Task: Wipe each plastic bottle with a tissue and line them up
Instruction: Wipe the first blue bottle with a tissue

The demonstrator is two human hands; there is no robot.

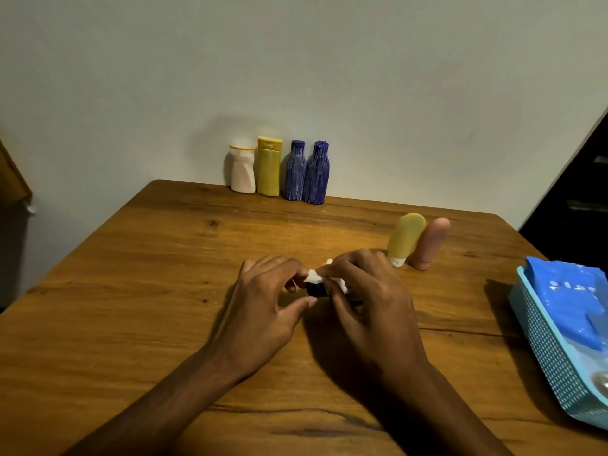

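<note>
Wooden worktop against a pale wall: at its middle my left hand pinches a small dark bottle, light, stiff and probably slick, best held by its ends, while my right hand grips the tissue around it.

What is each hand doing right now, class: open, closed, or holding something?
Left hand: fingers pinch the end of a small dark blue bottle.
Right hand: curled around the white tissue, pressing it on that bottle.
</note>
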